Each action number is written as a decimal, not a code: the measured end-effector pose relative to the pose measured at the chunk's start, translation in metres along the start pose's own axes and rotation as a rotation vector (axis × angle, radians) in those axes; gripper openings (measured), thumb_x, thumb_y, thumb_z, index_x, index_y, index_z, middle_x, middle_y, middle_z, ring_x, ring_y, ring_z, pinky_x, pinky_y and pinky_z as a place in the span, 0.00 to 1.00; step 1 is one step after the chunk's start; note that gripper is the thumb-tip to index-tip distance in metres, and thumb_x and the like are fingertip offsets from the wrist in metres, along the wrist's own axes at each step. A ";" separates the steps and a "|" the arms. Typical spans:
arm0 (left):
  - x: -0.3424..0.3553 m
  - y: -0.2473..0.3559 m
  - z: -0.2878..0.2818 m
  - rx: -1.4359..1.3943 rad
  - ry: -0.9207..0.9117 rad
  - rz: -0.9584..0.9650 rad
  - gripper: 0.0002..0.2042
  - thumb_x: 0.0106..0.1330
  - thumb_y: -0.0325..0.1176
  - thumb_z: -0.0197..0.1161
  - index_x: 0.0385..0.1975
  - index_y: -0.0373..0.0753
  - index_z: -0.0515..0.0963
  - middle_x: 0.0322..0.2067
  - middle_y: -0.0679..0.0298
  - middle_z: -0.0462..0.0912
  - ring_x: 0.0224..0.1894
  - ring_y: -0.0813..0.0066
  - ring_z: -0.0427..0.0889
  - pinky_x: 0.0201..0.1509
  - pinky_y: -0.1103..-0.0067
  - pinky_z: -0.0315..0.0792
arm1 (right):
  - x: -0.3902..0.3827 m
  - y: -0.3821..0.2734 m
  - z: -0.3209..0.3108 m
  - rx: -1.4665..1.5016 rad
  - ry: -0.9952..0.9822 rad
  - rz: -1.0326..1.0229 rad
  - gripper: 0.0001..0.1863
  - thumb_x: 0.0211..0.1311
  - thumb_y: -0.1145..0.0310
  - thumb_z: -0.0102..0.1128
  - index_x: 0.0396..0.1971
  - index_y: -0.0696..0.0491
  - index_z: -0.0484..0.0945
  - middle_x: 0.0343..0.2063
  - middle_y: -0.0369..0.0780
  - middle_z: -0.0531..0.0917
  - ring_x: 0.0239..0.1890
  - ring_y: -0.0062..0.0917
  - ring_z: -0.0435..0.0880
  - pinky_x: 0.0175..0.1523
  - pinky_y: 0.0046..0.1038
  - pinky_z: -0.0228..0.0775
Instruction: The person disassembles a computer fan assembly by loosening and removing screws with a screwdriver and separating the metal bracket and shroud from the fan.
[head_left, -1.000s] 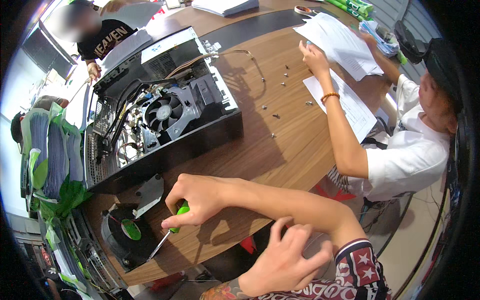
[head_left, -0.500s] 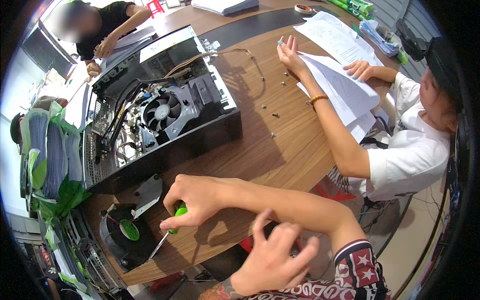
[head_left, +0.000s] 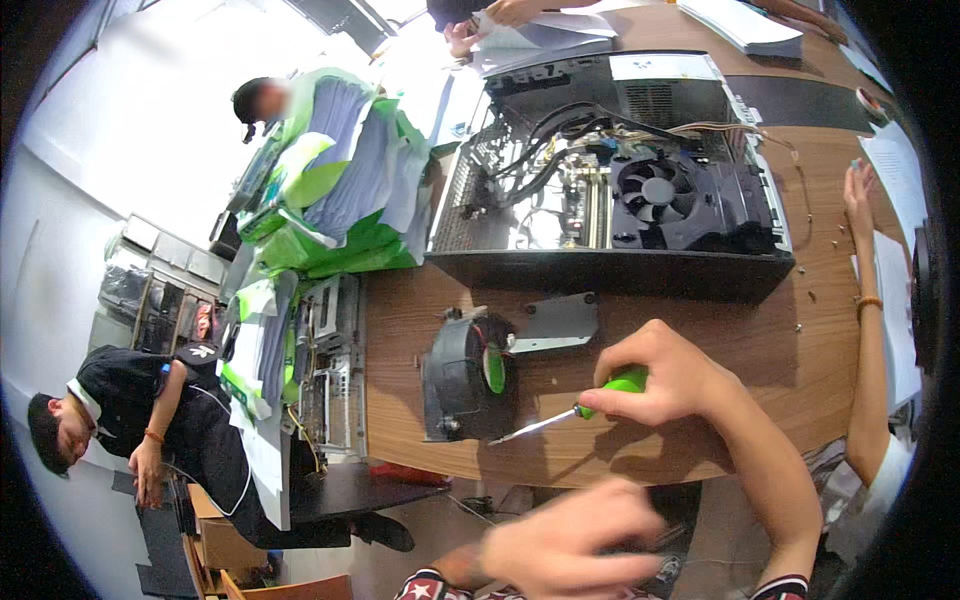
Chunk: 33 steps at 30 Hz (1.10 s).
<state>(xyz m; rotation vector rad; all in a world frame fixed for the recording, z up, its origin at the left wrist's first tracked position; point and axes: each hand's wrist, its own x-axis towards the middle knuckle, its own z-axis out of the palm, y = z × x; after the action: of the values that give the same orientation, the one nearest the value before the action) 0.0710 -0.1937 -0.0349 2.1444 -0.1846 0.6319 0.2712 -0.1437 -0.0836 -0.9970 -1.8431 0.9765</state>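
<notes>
Right hand (head_left: pixel 668 375) fingers curled tight around green-handled screwdriver (head_left: pixel 580 405), tip just right of black cooling fan (head_left: pixel 468 375) on tabletop (head_left: pixel 700 310). Left hand (head_left: pixel 570 545) below fan, blurred, fingers loosely spread, empty.

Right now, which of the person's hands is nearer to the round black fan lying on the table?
The right hand, though not by much. It holds a green-handled screwdriver whose tip almost reaches the black fan. The left hand hangs blurred below the table edge, further back.
</notes>
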 end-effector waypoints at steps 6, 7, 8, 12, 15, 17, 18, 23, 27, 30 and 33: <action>-0.070 0.026 -0.109 0.622 0.950 -0.366 0.06 0.53 0.30 0.51 0.25 0.33 0.71 0.31 0.57 0.71 0.34 0.69 0.71 0.40 0.76 0.67 | 0.004 0.002 0.005 -0.013 0.011 -0.011 0.19 0.55 0.55 0.68 0.17 0.56 0.82 0.13 0.46 0.78 0.15 0.35 0.79 0.24 0.29 0.68; -0.073 0.026 -0.124 0.671 0.884 -0.552 0.07 0.53 0.26 0.56 0.30 0.31 0.76 0.34 0.55 0.74 0.39 0.67 0.74 0.47 0.75 0.68 | 0.004 0.004 0.004 -0.017 0.023 -0.002 0.19 0.54 0.55 0.68 0.16 0.56 0.82 0.13 0.46 0.78 0.15 0.35 0.78 0.23 0.29 0.67; -0.073 0.025 -0.129 0.719 0.687 -0.694 0.10 0.54 0.26 0.58 0.36 0.31 0.76 0.38 0.55 0.75 0.44 0.66 0.74 0.51 0.74 0.67 | 0.003 0.006 0.003 -0.023 0.025 -0.001 0.19 0.54 0.55 0.68 0.16 0.56 0.82 0.13 0.46 0.78 0.15 0.35 0.78 0.23 0.29 0.67; -0.093 0.015 -0.129 0.262 0.406 -0.751 0.38 0.54 0.38 0.72 0.64 0.34 0.61 0.61 0.53 0.65 0.65 0.60 0.64 0.67 0.68 0.59 | 0.000 0.007 -0.001 -0.014 0.112 0.011 0.17 0.54 0.58 0.69 0.16 0.56 0.82 0.11 0.44 0.76 0.12 0.30 0.75 0.21 0.27 0.64; -0.115 0.011 -0.119 0.124 0.532 -0.680 0.53 0.43 0.44 0.80 0.68 0.35 0.53 0.65 0.51 0.61 0.69 0.58 0.60 0.68 0.64 0.57 | 0.004 0.008 0.000 0.004 0.131 0.004 0.15 0.53 0.60 0.70 0.16 0.55 0.82 0.10 0.42 0.76 0.11 0.25 0.73 0.20 0.25 0.62; -0.123 0.005 -0.106 0.292 0.515 -0.714 0.64 0.32 0.42 0.85 0.71 0.38 0.47 0.66 0.50 0.59 0.69 0.58 0.59 0.69 0.62 0.56 | 0.007 0.004 0.001 -0.012 0.159 -0.017 0.14 0.53 0.61 0.70 0.16 0.55 0.82 0.10 0.41 0.76 0.11 0.23 0.72 0.20 0.24 0.61; -0.118 -0.004 -0.094 0.245 0.563 -0.719 0.64 0.32 0.38 0.86 0.71 0.39 0.46 0.66 0.50 0.59 0.69 0.57 0.60 0.69 0.63 0.56 | 0.007 0.004 0.001 -0.015 0.158 -0.006 0.13 0.52 0.62 0.70 0.17 0.55 0.82 0.10 0.40 0.76 0.11 0.22 0.73 0.20 0.23 0.61; -0.119 -0.038 -0.069 0.202 0.754 -0.664 0.63 0.32 0.29 0.85 0.69 0.39 0.44 0.66 0.49 0.58 0.67 0.57 0.62 0.70 0.65 0.59 | 0.006 0.006 0.003 -0.042 0.159 -0.017 0.13 0.53 0.63 0.70 0.17 0.55 0.82 0.09 0.39 0.76 0.11 0.21 0.73 0.19 0.23 0.61; -0.119 -0.042 -0.073 0.344 0.658 -0.642 0.61 0.34 0.28 0.84 0.68 0.39 0.44 0.62 0.47 0.61 0.65 0.56 0.65 0.67 0.66 0.64 | 0.006 0.004 0.004 -0.015 0.164 -0.002 0.13 0.53 0.64 0.70 0.16 0.55 0.82 0.08 0.38 0.75 0.10 0.21 0.72 0.18 0.22 0.60; -0.119 -0.045 -0.071 0.362 0.630 -0.595 0.62 0.36 0.27 0.84 0.68 0.41 0.38 0.59 0.46 0.64 0.59 0.56 0.73 0.62 0.67 0.70 | 0.007 0.005 0.004 0.003 0.172 0.025 0.13 0.53 0.63 0.70 0.16 0.55 0.82 0.08 0.38 0.75 0.10 0.21 0.72 0.18 0.23 0.60; -0.112 -0.043 -0.069 0.332 0.620 -0.600 0.61 0.38 0.21 0.81 0.68 0.44 0.38 0.59 0.46 0.66 0.59 0.56 0.73 0.61 0.66 0.71 | 0.005 0.006 0.002 -0.019 0.161 0.005 0.13 0.53 0.63 0.70 0.16 0.55 0.81 0.09 0.37 0.75 0.11 0.20 0.72 0.19 0.23 0.60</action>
<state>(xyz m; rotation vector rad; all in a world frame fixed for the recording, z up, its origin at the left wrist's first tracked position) -0.0358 -0.1232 -0.0876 2.0394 0.9169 0.9622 0.2689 -0.1371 -0.0884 -1.0600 -1.7200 0.8575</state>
